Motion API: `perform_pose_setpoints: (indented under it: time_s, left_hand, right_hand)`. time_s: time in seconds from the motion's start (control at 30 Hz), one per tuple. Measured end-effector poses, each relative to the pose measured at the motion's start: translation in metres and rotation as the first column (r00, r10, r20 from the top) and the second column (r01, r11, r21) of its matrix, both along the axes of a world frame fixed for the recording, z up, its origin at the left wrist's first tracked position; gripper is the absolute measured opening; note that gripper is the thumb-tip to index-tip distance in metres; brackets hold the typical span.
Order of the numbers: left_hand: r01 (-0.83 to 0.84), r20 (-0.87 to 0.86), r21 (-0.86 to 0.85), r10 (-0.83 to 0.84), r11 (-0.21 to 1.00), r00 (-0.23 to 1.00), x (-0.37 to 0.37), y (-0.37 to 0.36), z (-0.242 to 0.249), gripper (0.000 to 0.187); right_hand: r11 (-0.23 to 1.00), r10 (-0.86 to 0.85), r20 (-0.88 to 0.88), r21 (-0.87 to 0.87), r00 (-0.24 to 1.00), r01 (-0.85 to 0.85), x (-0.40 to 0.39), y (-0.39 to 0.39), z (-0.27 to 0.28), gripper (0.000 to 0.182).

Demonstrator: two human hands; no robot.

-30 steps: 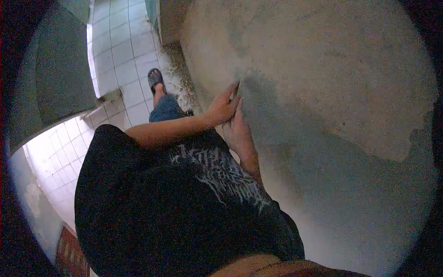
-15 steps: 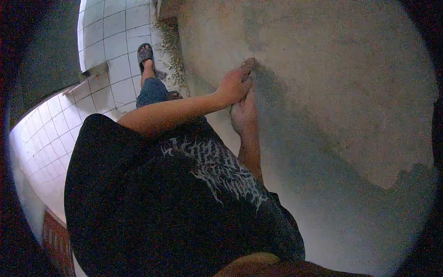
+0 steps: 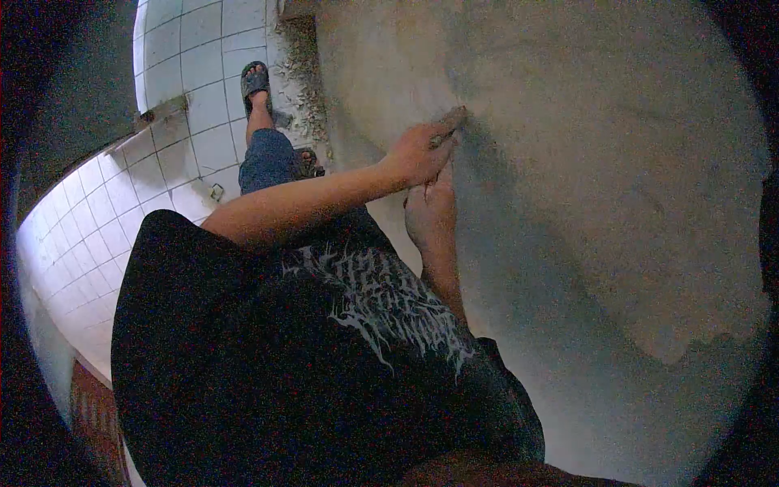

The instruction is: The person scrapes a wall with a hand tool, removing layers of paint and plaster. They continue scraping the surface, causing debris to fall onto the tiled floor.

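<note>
My left hand (image 3: pixel 423 152) is closed in front of a worn, patchy wall (image 3: pixel 584 162). A small, dark, thin shape (image 3: pixel 457 116) sticks out at its fingertips and meets the wall; whether it is a tool or a fingertip is too blurred to tell. Right below it, my right hand (image 3: pixel 431 209) is raised with its fingers curled, touching or nearly touching the left one. The left hand partly covers those fingers, so what they grip is hidden. Pale dust coats the right hand and forearm.
Along the wall's foot lies a strip of pale flakes and crumbs (image 3: pixel 304 89). White square tiles (image 3: pixel 203 89) cover the floor, where my sandalled foot (image 3: pixel 256 81) stands. A small object (image 3: pixel 217 192) lies on the tiles. A reddish-brown slatted thing (image 3: pixel 96 410) is at the lower left.
Both hands stay together at the wall, the left fingertips slightly further right in view. The camera view has shifted a little. A small object on the tiles has come into sight beside my arm.
</note>
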State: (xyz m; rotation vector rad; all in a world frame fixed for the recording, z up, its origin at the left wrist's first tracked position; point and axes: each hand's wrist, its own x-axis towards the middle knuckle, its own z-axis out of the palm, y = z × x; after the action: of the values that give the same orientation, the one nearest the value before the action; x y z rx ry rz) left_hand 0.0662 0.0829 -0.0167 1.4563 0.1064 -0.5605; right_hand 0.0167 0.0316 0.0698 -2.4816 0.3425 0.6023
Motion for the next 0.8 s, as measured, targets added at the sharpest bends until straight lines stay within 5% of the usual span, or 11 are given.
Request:
perform_pose_setpoints:
  time_s: [0.07, 0.23, 0.3, 0.33, 0.43, 0.5, 0.57, 0.67, 0.8]
  left_hand:
    - [-0.113, 0.168, -0.176, 0.143, 0.978, 0.975, 0.0, -0.011, -0.025, 0.045]
    - [-0.09, 0.229, -0.163, 0.126, 0.982, 0.965, -0.001, 0.001, -0.016, 0.044]
    - [-0.084, 0.25, -0.171, 0.126, 0.982, 0.96, -0.002, -0.005, -0.021, 0.044]
    - [-0.123, 0.267, -0.2, 0.175, 0.972, 0.948, 0.001, -0.01, -0.03, 0.044]
    - [-0.097, 0.221, -0.153, 0.13, 0.983, 0.966, -0.001, 0.001, -0.006, 0.044]
    - [-0.024, 0.144, -0.074, 0.034, 0.997, 0.989, -0.002, 0.003, -0.004, 0.044]
    - [-0.15, 0.241, -0.183, 0.193, 0.972, 0.951, -0.003, -0.012, -0.021, 0.043]
    - [-0.025, 0.138, -0.129, 0.043, 0.991, 0.99, -0.005, -0.008, -0.014, 0.045]
    - [-0.109, 0.241, -0.223, 0.163, 0.969, 0.957, -0.003, -0.019, -0.021, 0.046]
  right_hand:
    - [0.999, 0.047, 0.068, -0.01, 0.997, -0.046, 0.003, -0.012, -0.029, 0.048]
    - [0.976, 0.211, 0.089, -0.081, 0.973, -0.205, -0.004, -0.018, -0.034, 0.047]
    - [0.998, -0.061, 0.052, -0.017, 0.997, 0.062, 0.0, -0.007, -0.029, 0.049]
    - [0.998, -0.063, 0.052, -0.023, 0.997, 0.064, -0.002, -0.01, -0.033, 0.049]
    - [0.991, 0.123, 0.238, 0.015, 0.963, -0.13, -0.001, -0.015, -0.037, 0.049]
    - [0.997, -0.007, 0.052, -0.07, 0.999, 0.01, -0.004, -0.014, -0.027, 0.049]
    - [0.998, -0.017, 0.038, -0.06, 0.999, 0.02, -0.002, -0.016, -0.031, 0.049]
    - [0.996, -0.043, 0.05, -0.071, 0.998, 0.047, -0.008, -0.015, -0.023, 0.048]
    - [0.998, 0.027, -0.029, -0.062, 0.999, -0.029, 0.01, -0.003, -0.002, 0.047]
